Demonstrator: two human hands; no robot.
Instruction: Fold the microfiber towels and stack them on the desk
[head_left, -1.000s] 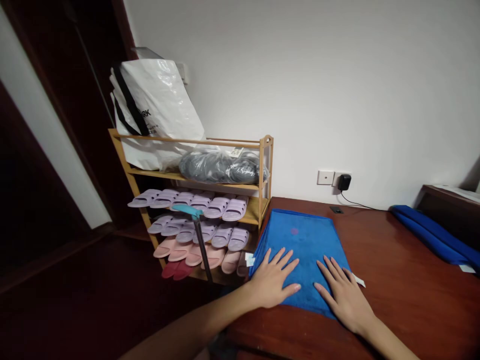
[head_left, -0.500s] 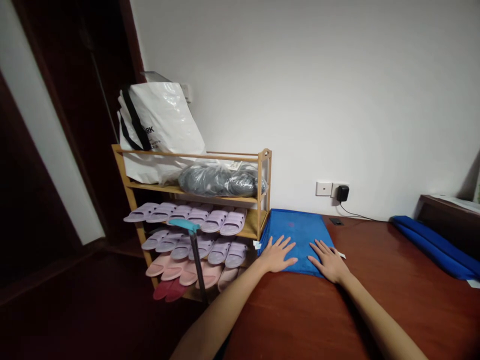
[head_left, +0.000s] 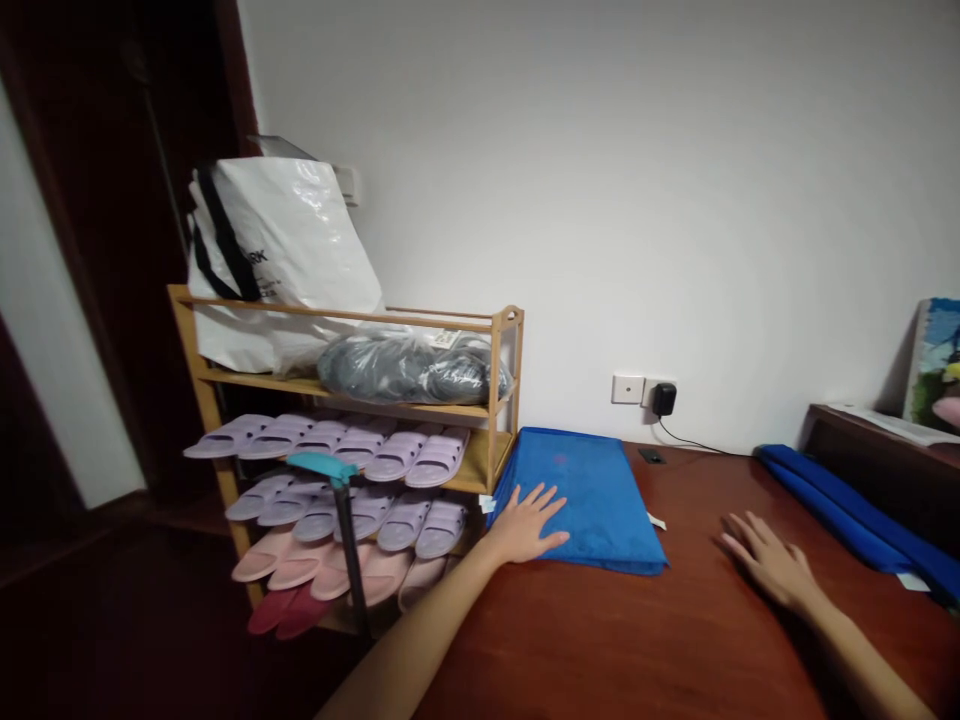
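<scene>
A flat blue folded cloth (head_left: 592, 495), seemingly in a stack, lies on the reddish-brown wooden table (head_left: 600, 650) against the wall. White tags stick out at its left and right sides. My left hand (head_left: 526, 527) rests open on its front left part, fingers spread. Off to the right, my right hand (head_left: 772, 565) is open over the bare wood, apart from the cloth; whether it touches the table I cannot tell. Farther right is another blue folded piece (head_left: 847, 510), long and narrow, with a white tag at its near end.
Left of the table stands a wooden shoe rack (head_left: 495, 420) with several slippers (head_left: 439, 455), a white bag (head_left: 292, 235) and a plastic-wrapped grey bundle (head_left: 409, 365). A teal-topped handle (head_left: 322, 465) rises before it. A black plug (head_left: 663, 399) sits in the wall socket, its cable trailing right.
My right hand has lifted off the blue cloth and moved right over the table. My left hand stays on the cloth. The view has turned slightly to the right.
</scene>
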